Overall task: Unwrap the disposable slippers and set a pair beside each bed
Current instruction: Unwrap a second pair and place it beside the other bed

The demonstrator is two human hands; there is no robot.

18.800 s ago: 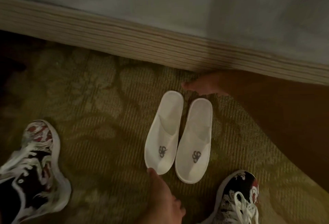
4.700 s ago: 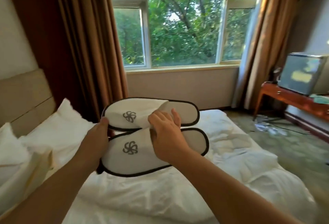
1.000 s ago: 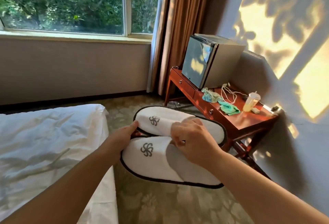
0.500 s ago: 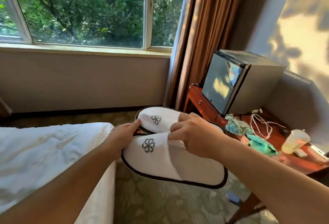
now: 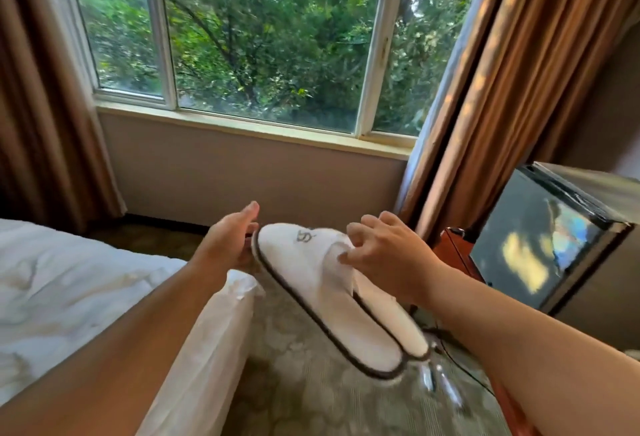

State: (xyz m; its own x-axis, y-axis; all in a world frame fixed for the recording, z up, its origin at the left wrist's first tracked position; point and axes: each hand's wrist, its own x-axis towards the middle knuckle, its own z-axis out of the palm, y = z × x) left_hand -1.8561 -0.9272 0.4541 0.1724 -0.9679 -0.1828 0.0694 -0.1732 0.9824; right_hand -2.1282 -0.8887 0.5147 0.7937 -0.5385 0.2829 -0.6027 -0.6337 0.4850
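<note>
A pair of white slippers with dark trim and a grey logo hangs in the air over the carpet, just right of the bed. The two are stacked, so mostly the top one shows, tilted with its heel toward me. My left hand holds the toe end from the left. My right hand pinches the upper strap from above. The slippers are motion-blurred.
White bedding fills the lower left. A patterned green carpet runs between the bed and a wooden side table carrying a black mini fridge at right. A window with brown curtains lies ahead. Cables trail on the floor near the table.
The view has swung left toward the window and the bed corner. The slippers have tilted and moved forward, one now stacked over the other, still held in both hands.
</note>
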